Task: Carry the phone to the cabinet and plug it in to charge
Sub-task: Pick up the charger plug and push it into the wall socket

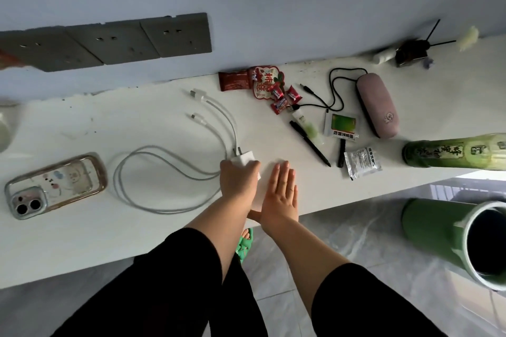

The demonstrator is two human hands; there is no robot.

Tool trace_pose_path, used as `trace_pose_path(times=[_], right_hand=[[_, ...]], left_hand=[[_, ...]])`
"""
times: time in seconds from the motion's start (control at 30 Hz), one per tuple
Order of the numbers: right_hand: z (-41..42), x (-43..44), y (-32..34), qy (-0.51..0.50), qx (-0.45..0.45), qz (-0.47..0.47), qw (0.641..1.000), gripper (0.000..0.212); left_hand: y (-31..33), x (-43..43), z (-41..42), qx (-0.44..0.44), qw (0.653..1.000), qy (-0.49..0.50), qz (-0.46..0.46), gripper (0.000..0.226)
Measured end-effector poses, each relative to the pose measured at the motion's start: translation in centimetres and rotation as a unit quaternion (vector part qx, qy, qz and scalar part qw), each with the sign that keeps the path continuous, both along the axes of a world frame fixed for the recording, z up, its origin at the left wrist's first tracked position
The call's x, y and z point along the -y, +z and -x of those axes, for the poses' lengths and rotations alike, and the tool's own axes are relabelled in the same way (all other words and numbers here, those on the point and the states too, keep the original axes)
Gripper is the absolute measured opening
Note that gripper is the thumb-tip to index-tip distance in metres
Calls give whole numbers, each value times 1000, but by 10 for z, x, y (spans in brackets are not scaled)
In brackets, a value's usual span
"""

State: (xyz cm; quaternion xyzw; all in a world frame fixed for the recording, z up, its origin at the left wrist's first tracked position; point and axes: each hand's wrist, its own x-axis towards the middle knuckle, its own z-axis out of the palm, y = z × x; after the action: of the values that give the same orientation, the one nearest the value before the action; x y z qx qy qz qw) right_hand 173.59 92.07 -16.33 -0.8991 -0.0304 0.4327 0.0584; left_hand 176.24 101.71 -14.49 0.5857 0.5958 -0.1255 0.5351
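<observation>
My left hand (238,176) is curled down over the white charger plug (243,158) near the middle of the white cabinet top (82,232), fingers closed around its body so that only the far end with the two metal prongs shows past my fingertips. My right hand (280,194) lies just beside it, flat on the surface, palm down, fingers straight and close together, holding nothing. Both forearms come in over the near edge, black sleeves pushed up.

The phone (56,185) lies face down toward the left end of the top, well apart from my hands, in a clear case with cartoon figures, camera lenses toward the near-left corner. Between it and the plug the white charging cable (164,180) rests in a loose loop; two strands run on toward the wall, and their connector ends (197,107) lie bare on the top, not in the phone.

On the wall above the far edge sits a row of grey sockets (109,42), all empty as far as I can see.

Right of my hands, toward the far edge, are red candy wrappers (262,85), a black pen (310,143), small sachets (342,124), a pink case (377,107) with a black cord (336,90) looped beside it, and a green bottle (454,152) lying on its side at the right end. A green cup (449,235) stands out past the near edge at the lower right.
</observation>
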Motion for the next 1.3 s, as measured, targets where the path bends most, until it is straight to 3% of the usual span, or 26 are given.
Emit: trace_pose_path(times=[0.17,0.3,0.5,0.6,0.7,1.0,1.17,1.3], right_hand=[[1,-5,11,3,24,-1,1000,139],[3,-18,19,87,56,-35,994,130],[-10,-104,16,194,59,-26,979,132],[-12,-135,13,241,60,-6,969,132],[-11,-159,11,264,51,-18,963,131],[-9,-179,10,235,27,-6,971,135],[-9,-179,8,239,29,-11,971,134],[-10,-181,8,239,26,-10,971,134]], left_hand=[[15,-38,35,57,993,-6,99,36],[25,-78,53,75,984,-20,160,12],[39,-142,68,93,971,-28,221,37],[43,-170,68,138,963,-7,231,14],[49,-193,61,200,948,6,248,7],[76,-225,30,259,963,-45,63,28],[86,-225,12,276,961,-30,2,54],[85,-228,5,292,956,-28,-2,47]])
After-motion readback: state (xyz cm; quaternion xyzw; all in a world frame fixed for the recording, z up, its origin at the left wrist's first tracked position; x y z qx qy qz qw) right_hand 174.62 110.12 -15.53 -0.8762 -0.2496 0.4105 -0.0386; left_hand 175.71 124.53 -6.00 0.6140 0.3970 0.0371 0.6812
